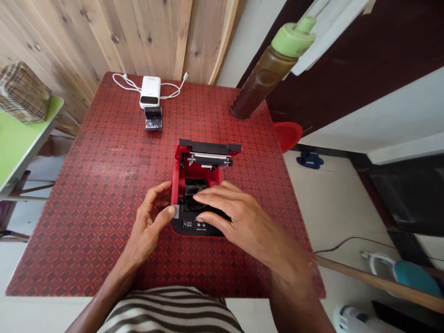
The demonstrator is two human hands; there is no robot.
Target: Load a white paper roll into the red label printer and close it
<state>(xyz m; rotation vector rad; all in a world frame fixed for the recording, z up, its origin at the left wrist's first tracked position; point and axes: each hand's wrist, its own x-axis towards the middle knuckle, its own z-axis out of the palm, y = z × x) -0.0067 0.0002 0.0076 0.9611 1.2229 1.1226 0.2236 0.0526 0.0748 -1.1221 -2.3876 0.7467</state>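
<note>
Our left hand (151, 222) is partly spread at the side of an open red-and-black device (175, 185), its thumb laid on a pale grey patch (176, 212) at the near corner and its fingers bent along the red wall. Our right hand (239, 215) reaches in from the other side with thumb and forefinger parted, the forefinger tip at a shiny black roll (194, 185) inside the device and the thumb tip over the black front panel (189, 225) with its small buttons; we cannot tell how firmly it presses, as it covers part of the roll. The device sits on the table between our hands, and its raised lid (211, 148) stands just beyond them, showing a metal bar and a dark roller on the underside. Farther out, ahead of our left hand, a small black piece (153, 119) with white marks lies against the near end of a white power bank (151, 88), and a white cable (169, 96) loops out on both sides of it. Ahead of our right hand, well apart from it, stands a tall brown bottle (263, 76) with a green cap. The red patterned table (114, 185) spreads beneath all of these. Beyond its edge, past our right hand, we see a red seat (288, 135) and dark blue slippers (310, 160) on the floor; far out past our left hand, a checked bag (26, 92) rests on a green surface (21, 134).
</note>
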